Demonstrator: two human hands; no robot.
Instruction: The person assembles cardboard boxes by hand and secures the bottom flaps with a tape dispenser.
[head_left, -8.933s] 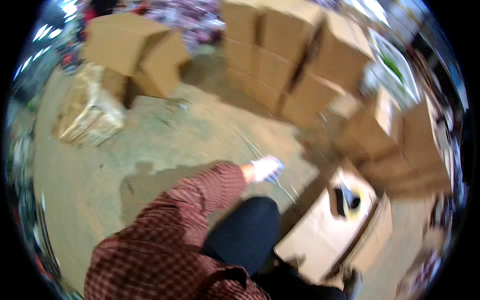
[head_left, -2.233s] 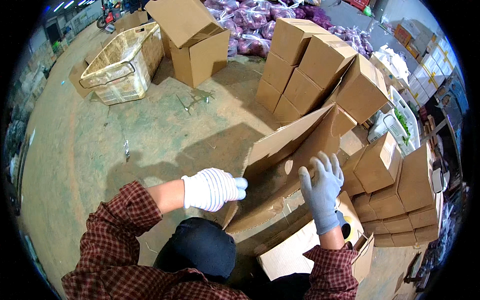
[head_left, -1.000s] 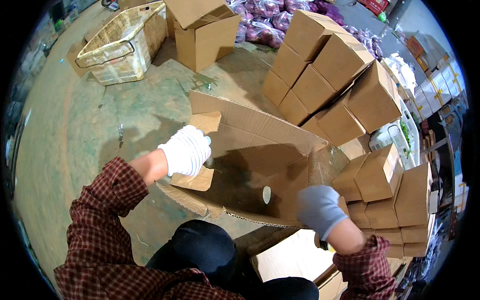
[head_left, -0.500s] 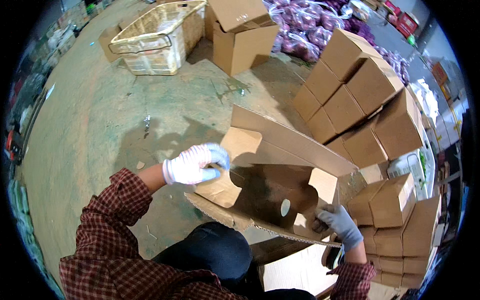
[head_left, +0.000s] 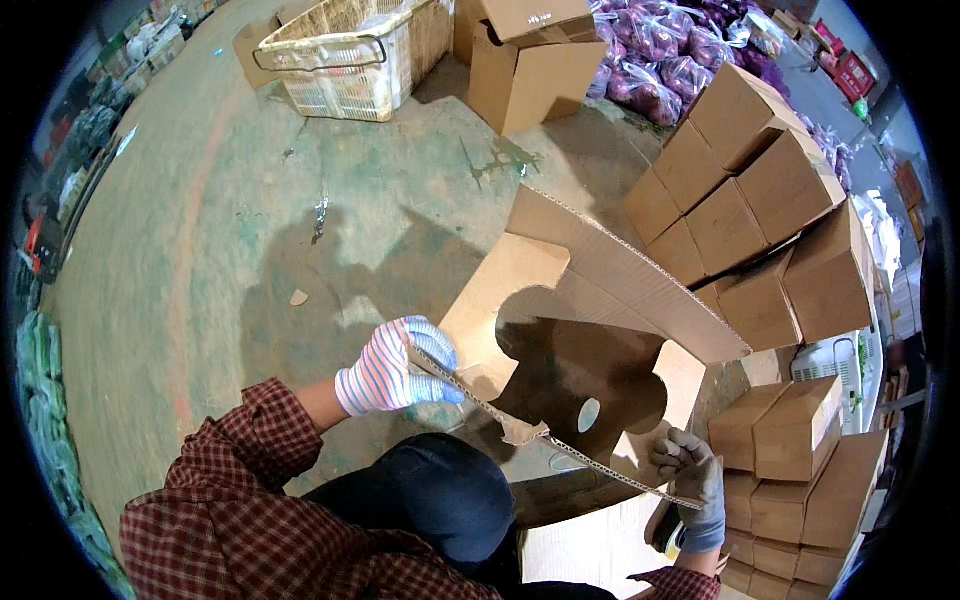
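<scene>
A brown cardboard box (head_left: 625, 275) stands tilted in front of me with its top flaps raised. My left hand (head_left: 395, 368), in a white, blue and red striped glove, pinches the left end of the near flap (head_left: 478, 397) between thumb and fingers. At that flap's right end, my right hand (head_left: 693, 478) in a grey glove has its fingers bent over the inner side. The end flaps have rounded cut-outs, and an oval hole (head_left: 588, 414) shows in the shadowed inside. Below the box, by my knees, lies a pale flat board (head_left: 575, 550).
Stacked closed cartons (head_left: 735, 215) line the right side, with more cartons (head_left: 790, 490) nearer me. A white plastic crate (head_left: 345, 75) and an upright carton (head_left: 530, 85) stand beyond. Bags of purple produce (head_left: 650, 90) are piled at the back. Green bundles (head_left: 45, 400) edge the left.
The near flap has swung up and now stands edge-on, with my left hand closed on its corner. My right hand has shifted slightly along the right end. The whole view has turned left.
</scene>
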